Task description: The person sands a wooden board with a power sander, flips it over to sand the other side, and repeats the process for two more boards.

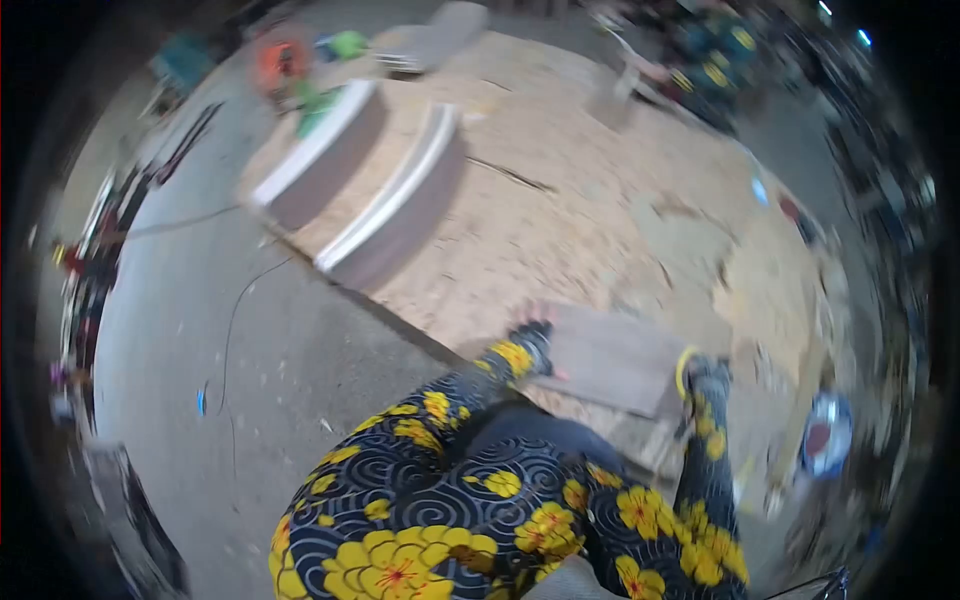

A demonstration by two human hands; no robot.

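Observation:
A flat grey-brown rectangular board point(620, 358) lies between my two hands, low over the near edge of the work surface. My left hand point(536, 335) grips its left end, blurred by motion, with the fingers along the far side and the thumb lower down. At the board's right end is my right hand point(688, 375), closed at that edge and largely hidden behind the dark flowered sleeve. A yellow ring point(683, 372) shows beside the right wrist.
Two curved panels with white top edges point(395, 190) stand on the dusty wood-coloured work surface point(540, 230). Behind them are a green piece point(318, 112) and an orange object point(282, 65). Another person point(705, 65) is at the far right. A thin cable point(232, 330) crosses the grey floor.

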